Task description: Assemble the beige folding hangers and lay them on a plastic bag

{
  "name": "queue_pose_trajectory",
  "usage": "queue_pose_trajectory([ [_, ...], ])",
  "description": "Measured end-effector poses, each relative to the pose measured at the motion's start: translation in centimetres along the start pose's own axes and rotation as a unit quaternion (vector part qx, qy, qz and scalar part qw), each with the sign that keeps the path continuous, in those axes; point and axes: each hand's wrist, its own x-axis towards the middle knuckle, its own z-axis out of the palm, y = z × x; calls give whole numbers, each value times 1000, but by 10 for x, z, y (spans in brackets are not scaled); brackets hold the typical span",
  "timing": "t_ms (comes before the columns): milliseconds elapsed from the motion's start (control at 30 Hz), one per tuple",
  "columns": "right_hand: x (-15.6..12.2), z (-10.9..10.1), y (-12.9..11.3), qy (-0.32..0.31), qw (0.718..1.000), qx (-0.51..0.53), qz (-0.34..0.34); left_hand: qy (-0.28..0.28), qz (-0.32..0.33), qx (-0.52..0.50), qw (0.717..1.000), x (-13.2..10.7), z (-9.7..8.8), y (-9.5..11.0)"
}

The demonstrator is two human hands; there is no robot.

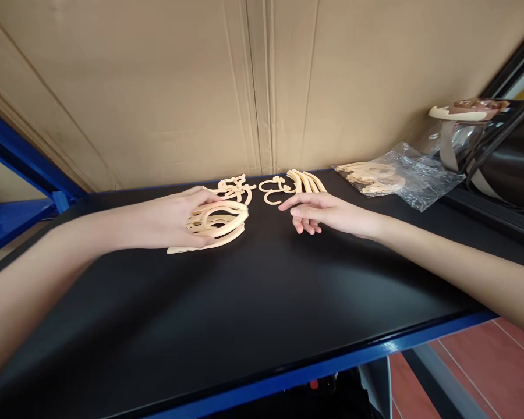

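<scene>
My left hand (170,218) is closed around a bunch of cream curved pieces (227,224) that look like hanger arms. Its thumb lies along the near side and the fingers along the far side. My right hand (317,212) is open and holds nothing, its index finger stretched out and the others loosely curled. Just beyond that fingertip are several cream hooks (273,199), with a stack of cream curved arms (308,181) behind the hand. Past my left hand lies a small heap of cream hook-shaped pieces (233,186), partly hidden.
A clear plastic bag (423,177) with cream pieces lies at the right rear of the black tabletop (253,314). Beside it stand a brown and cream item (467,110) and a dark bag (510,151). Brown cardboard (157,87) rises behind; a blue frame (21,154) edges the left.
</scene>
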Motion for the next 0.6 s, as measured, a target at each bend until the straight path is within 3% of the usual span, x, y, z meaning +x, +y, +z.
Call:
queue_pose_trajectory([
  [133,-1,0,2,-25,1000,-10,-10,-56,-79,-7,995,-4,-3,-13],
  [600,0,0,5,-41,999,-27,-15,-107,-19,46,993,1,-3,0],
])
